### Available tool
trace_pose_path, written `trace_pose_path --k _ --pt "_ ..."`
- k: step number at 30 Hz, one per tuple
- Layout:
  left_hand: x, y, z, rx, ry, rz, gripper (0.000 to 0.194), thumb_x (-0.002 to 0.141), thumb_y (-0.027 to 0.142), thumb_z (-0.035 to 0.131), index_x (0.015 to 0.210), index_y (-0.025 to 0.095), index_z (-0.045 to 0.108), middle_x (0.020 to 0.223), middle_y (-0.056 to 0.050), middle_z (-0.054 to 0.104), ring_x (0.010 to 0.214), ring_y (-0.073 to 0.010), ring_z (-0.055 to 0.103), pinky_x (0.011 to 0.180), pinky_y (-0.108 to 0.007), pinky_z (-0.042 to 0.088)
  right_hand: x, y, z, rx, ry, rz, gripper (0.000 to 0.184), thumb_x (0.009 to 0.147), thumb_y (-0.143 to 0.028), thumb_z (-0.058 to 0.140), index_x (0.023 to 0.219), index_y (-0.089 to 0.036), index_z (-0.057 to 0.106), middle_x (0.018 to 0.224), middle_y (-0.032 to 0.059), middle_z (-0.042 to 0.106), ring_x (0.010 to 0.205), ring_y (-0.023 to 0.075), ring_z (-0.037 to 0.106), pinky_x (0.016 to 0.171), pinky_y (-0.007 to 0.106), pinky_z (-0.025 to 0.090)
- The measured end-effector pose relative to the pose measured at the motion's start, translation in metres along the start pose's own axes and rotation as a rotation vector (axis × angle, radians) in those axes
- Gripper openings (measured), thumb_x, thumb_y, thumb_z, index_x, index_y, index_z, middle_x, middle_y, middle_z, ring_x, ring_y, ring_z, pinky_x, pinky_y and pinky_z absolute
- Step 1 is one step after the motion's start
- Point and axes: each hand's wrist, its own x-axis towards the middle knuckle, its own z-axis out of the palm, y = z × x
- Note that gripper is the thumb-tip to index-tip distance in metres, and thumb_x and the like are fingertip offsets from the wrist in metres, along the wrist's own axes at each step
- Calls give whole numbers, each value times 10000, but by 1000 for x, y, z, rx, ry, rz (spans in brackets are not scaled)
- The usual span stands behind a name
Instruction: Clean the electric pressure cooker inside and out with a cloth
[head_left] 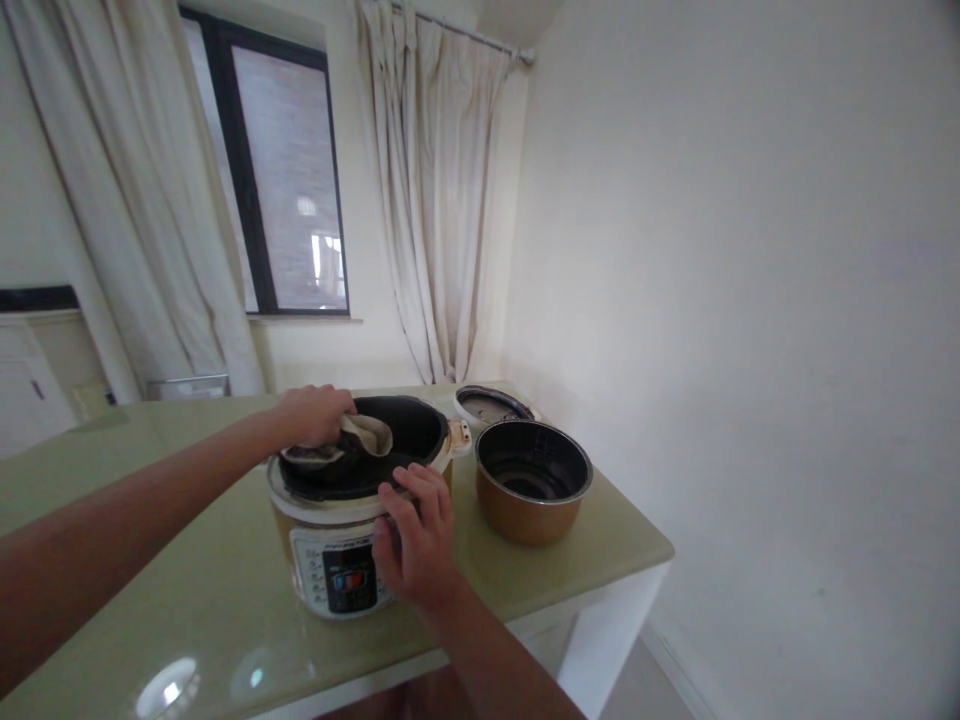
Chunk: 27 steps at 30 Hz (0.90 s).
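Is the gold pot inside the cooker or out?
Out: the gold pot stands upright on the table, beside the cooker.

The fingers (341, 402) of the left hand (313, 415) end unseen behind crumpled beige cloth (367, 434); small lettering on the white-and-gold cooker's (337, 512) panel (341, 570) is too blurred to read. The round gold pot (529, 515) hides part of the round white-rimmed lid (489, 404). The glossy pale-green bench (210, 520) is cut off at left.

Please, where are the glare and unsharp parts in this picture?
Head view: bright glare on the glossy table, lower left; head view: pale reflections in the window; head view: small print on the control panel of the electric cooker too soft to read.
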Motion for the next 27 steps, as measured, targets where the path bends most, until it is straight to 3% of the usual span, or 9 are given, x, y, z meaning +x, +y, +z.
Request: trace_pose_path --k 3,5,9,13,17,22,24,27 --pt "-13 -9 -7 -355 -338 65 359 649 316 660 954 229 828 884 -68 808 889 -306 764 776 -353 587 -2 2 -3 12 -16 -32 494 920 -171 572 1414 -195 575 1397 140 626 1399 284 528 1173 540 494" --pt "-20 -8 -9 -625 -491 111 396 642 356 647 972 222 821 843 -30 803 826 -275 761 732 -328 597 -5 4 -6 16 -29 -40 504 939 -171 561 1442 -194 570 1442 144 597 1426 290 509 1187 546 483" --pt "-27 6 -10 -850 -399 173 486 598 414 730 1027 196 797 973 -18 811 932 -266 747 804 -304 604 -13 9 -13 -13 -14 -21 482 968 -192 599 1448 -229 609 1411 148 560 1372 278 546 1177 518 498" --pt "-28 30 -16 -984 -265 298 505 666 463 760 1083 179 781 1030 -24 797 987 -262 725 883 -331 589 -20 10 -14 13 -9 9 496 970 -202 630 1462 -260 599 1291 118 619 1289 258 594 1144 489 527" --pt "-24 61 -28 -788 -149 428 338 710 418 722 934 173 789 875 -3 751 894 -225 694 777 -290 548 -20 4 -11 18 32 49 489 952 -163 629 1432 -257 610 1235 108 652 1253 257 603 1104 464 537" --pt "-34 98 -50 -297 7 614 166 702 359 722 805 259 804 861 -25 751 827 -231 670 772 -333 482 -17 0 -13 -11 14 87 365 945 -189 617 1303 -243 659 1183 105 659 1153 257 627 999 429 546" --pt "-41 100 -59 -186 -15 615 135 688 356 740 788 300 811 854 -34 758 812 -244 665 781 -358 471 -16 1 -16 -26 -14 78 341 949 -207 610 1286 -238 654 1154 100 667 1118 250 634 967 414 542" --pt "-46 80 -68 -210 -189 554 126 616 283 755 731 298 803 718 -13 715 711 -222 628 727 -349 466 -13 2 -19 -56 -52 47 353 957 -213 593 1307 -235 635 1174 100 671 1154 259 622 1008 433 522"
